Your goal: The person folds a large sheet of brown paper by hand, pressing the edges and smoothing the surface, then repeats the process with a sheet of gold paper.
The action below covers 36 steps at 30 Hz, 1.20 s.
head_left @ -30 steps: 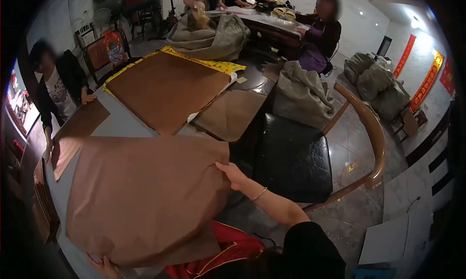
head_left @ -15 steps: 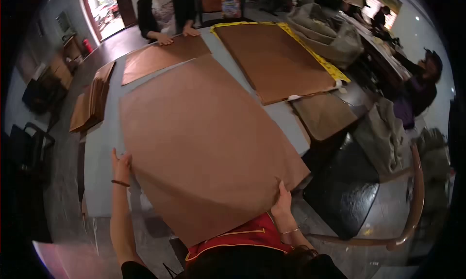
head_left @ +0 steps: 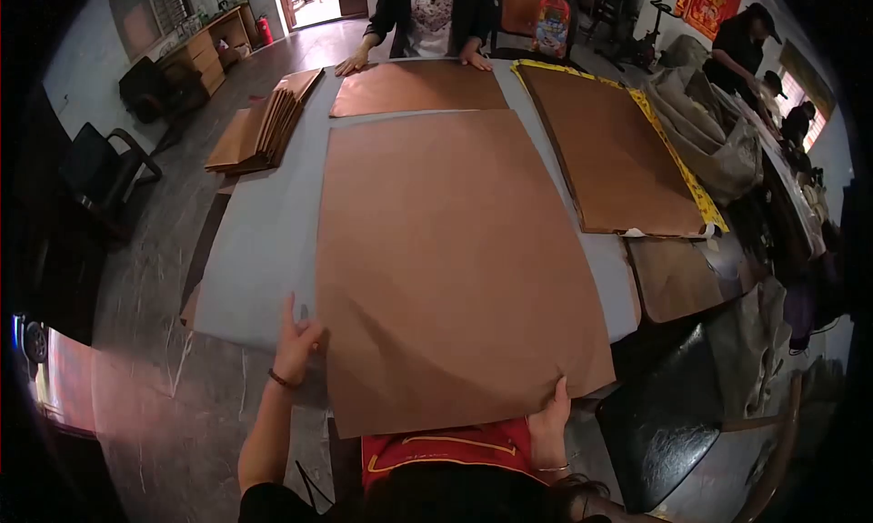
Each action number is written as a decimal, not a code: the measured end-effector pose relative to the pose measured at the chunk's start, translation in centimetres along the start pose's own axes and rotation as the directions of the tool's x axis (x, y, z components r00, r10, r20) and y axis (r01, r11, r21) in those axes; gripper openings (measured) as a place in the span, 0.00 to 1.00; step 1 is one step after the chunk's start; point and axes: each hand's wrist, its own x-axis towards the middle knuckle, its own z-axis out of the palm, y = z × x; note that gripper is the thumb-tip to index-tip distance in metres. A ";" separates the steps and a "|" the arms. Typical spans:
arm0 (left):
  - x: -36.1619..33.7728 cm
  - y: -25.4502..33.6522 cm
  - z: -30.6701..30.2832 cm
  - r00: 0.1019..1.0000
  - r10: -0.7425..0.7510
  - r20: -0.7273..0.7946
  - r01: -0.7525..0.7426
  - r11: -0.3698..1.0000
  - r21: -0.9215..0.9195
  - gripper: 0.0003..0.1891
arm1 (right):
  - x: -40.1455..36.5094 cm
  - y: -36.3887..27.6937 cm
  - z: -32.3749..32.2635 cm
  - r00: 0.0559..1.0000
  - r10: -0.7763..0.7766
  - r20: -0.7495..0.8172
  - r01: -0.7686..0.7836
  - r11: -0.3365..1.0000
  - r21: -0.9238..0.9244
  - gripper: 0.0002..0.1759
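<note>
A large brown sheet (head_left: 455,259) lies over the grey table top (head_left: 259,241), its near edge hanging toward the red apron (head_left: 446,447). My right hand (head_left: 551,416) grips the sheet's near right edge, thumb on top and fingers hidden beneath. At the lower left edge is my left hand (head_left: 298,341), with the index finger stretched out and the thumb apart; nothing shows held in it. The sheet bulges in a soft fold between the hands. Beyond its far edge lies another brown sheet (head_left: 418,87), across from me.
A co-worker (head_left: 431,18) stands at the far side with both hands on the table edge. Folded brown sheets (head_left: 264,127) are stacked at far left. On the right lie a brown stack with yellow edging (head_left: 609,145), a brown pad (head_left: 673,280) and a black chair seat (head_left: 664,423).
The view has swung left, so the table appears further right. The large sheet now lies straighter. My right hand still grips its edge; my left stays by the left edge.
</note>
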 end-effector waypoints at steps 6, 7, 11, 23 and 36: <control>-5.4 -4.3 -1.0 0.998 0.061 -0.011 -0.062 0.992 -0.106 0.39 | 0.1 1.1 -0.9 0.999 0.011 -0.038 -0.012 1.000 -0.020 0.33; -6.1 -5.3 -0.9 0.998 0.061 -0.011 -0.062 0.992 -0.107 0.39 | 0.1 1.2 -0.9 1.000 0.004 -0.018 -0.005 1.000 -0.015 0.33; -7.7 -6.0 0.3 0.997 -0.032 -0.072 0.015 0.975 -0.220 0.27 | -0.1 0.9 0.5 0.997 0.009 -0.072 -0.010 1.000 -0.017 0.33; -6.5 -8.9 -1.7 0.985 -0.110 0.136 0.147 0.942 -0.303 0.19 | -0.6 2.9 0.2 0.998 0.046 -0.031 -0.047 0.999 -0.018 0.33; -6.3 -8.6 -2.5 0.985 -0.098 0.140 0.131 0.959 -0.252 0.23 | -1.5 2.9 0.7 0.985 0.117 -0.124 -0.125 0.991 -0.057 0.35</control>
